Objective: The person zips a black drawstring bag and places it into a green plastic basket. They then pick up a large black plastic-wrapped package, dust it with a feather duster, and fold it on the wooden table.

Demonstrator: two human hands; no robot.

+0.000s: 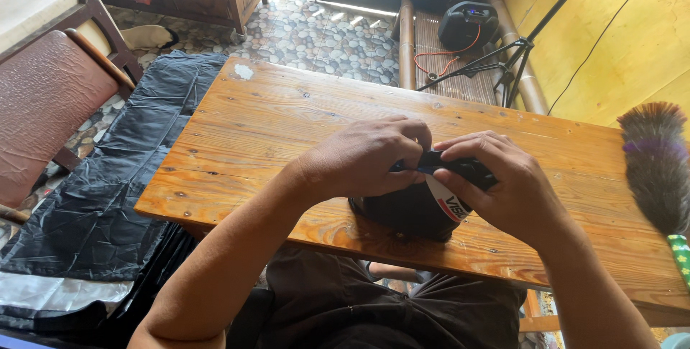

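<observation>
A black helmet (410, 212) with a white, red-lettered band rests on the wooden table (273, 119) near its front edge. My left hand (363, 155) lies over the helmet's top left, fingers curled and pinching a small black part (431, 160) on top. My right hand (503, 184) grips the same black part from the right, its thumb pressing along it. Both hands cover most of the helmet; only its dark lower shell and the band show.
A feather duster (658, 169) with a green handle lies at the table's right end. Black plastic sheeting (122, 176) covers the floor to the left, beside a brown chair (43, 97). A tripod (496, 61) and a black speaker (467, 22) stand behind the table, against the yellow wall.
</observation>
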